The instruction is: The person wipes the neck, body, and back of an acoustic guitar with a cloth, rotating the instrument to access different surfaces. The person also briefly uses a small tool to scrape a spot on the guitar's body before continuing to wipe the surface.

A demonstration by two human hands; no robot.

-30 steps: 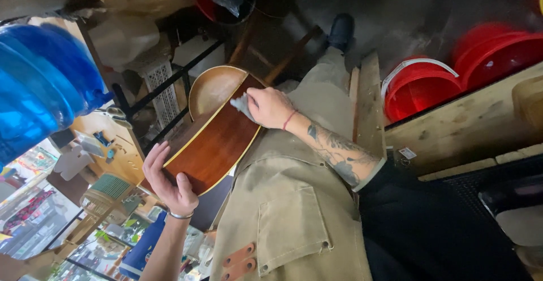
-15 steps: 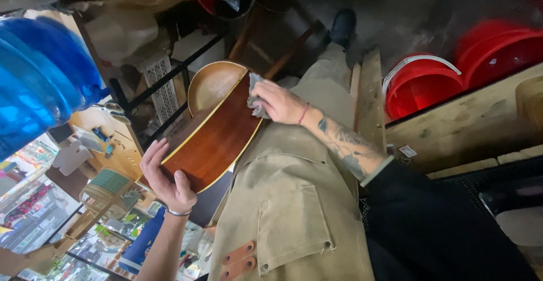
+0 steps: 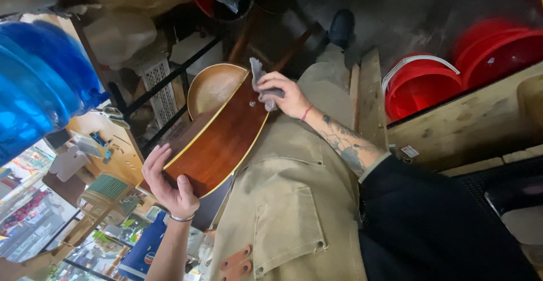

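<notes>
The right hand point(image 3: 285, 93) is clenched on a grey cloth point(image 3: 261, 82), now pressed at the guitar body point(image 3: 218, 139)'s edge by the tan side, having slid up from mid-back a second ago: the wiping has reached the rim. The left hand point(image 3: 167, 180) grasps the guitar's opposite end, steadying it across the khaki apron point(image 3: 288, 213). Red buckets point(image 3: 418, 89) sit beyond the guitar.

Single view, head-worn camera. Looks steeply down over the wearer's lap, close range, frame rolled sideways. Guitar body point(image 3: 218, 139) sits centre-left; floor and red buckets point(image 3: 452, 72) fill the upper right; blue containers point(image 3: 39, 83) crowd the left edge.
</notes>
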